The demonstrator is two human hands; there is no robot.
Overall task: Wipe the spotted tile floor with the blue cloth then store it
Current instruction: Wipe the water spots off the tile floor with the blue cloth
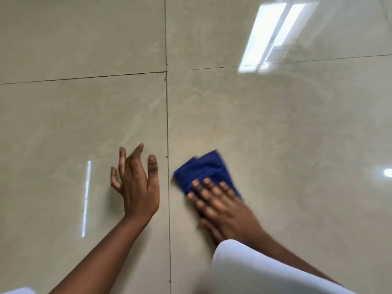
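A folded blue cloth (204, 169) lies on the glossy beige tile floor (275, 134), just right of a vertical grout line. My right hand (220, 202) presses flat on the cloth's near part, fingers spread over it; the hand and cloth are motion-blurred. My left hand (135, 183) hovers or rests over the tile left of the grout line, fingers apart, holding nothing. A few tiny dark specks show on the floor near the cloth's right side.
Grout lines (167, 115) cross at the upper middle. A window reflection (273, 37) glares at the upper right. A white-clad knee (254, 270) fills the lower right corner, in front of my right forearm.
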